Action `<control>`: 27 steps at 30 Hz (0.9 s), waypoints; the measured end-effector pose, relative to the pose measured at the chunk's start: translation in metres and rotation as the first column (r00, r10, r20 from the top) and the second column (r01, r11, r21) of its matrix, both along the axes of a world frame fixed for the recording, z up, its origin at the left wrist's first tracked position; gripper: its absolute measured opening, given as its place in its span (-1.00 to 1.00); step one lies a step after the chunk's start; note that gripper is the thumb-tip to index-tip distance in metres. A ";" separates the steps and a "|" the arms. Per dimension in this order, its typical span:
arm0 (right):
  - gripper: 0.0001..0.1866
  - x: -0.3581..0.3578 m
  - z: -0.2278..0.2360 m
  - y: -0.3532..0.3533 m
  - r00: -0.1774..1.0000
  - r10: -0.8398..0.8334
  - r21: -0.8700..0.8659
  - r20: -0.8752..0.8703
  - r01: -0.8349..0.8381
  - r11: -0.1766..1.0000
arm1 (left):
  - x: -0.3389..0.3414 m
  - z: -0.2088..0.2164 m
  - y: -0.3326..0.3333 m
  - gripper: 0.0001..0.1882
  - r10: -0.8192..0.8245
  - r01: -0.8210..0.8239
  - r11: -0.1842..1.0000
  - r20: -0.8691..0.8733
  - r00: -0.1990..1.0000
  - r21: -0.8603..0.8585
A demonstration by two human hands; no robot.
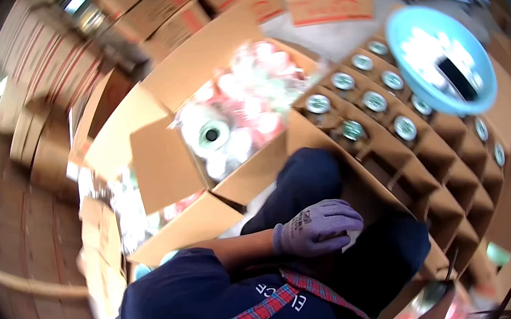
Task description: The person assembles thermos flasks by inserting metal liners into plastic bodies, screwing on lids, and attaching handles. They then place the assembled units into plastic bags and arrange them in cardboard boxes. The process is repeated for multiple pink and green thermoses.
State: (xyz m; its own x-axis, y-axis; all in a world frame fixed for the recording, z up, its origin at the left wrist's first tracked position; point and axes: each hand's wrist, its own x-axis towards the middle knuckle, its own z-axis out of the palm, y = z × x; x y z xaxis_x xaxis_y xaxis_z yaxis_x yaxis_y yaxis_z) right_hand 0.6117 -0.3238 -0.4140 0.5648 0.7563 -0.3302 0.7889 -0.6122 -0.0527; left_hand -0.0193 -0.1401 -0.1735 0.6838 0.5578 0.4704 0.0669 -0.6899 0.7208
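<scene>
Purple-gloved left hand (pixel 318 228) beside a part-filled carton

The blue basin (pixel 447 106) overlaps the right side of the divided carton (pixel 446 203), holding white pieces (pixel 426 52) and a dark slab (pixel 457 79). If it is only propped there, a bump could tip it and scatter the pieces among the silver-capped containers (pixel 375 101), which stand mostly in the far cells. The left hand is to the left of the carton, fingers half curled and close together; a pale thing (pixel 350 241) shows just beneath its fingertips, but whether it is pinched cannot be told. The right hand cannot be made out, nor can its state.
</scene>
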 end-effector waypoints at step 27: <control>-0.43 -0.146 0.032 -0.048 0.948 -0.096 -0.074 -0.305 0.077 0.994 | -0.295 -0.235 0.085 -0.60 0.395 -0.886 0.463 -0.896 0.204 0.003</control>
State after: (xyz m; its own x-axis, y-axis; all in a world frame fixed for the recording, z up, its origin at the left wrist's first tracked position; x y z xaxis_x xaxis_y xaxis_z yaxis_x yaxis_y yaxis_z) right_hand 0.4654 -0.3717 -0.3820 0.4910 0.6825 -0.5414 0.6841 -0.6868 -0.2454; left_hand -0.3141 -0.0546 -0.4086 -0.1596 0.9017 -0.4019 0.9248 0.2790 0.2587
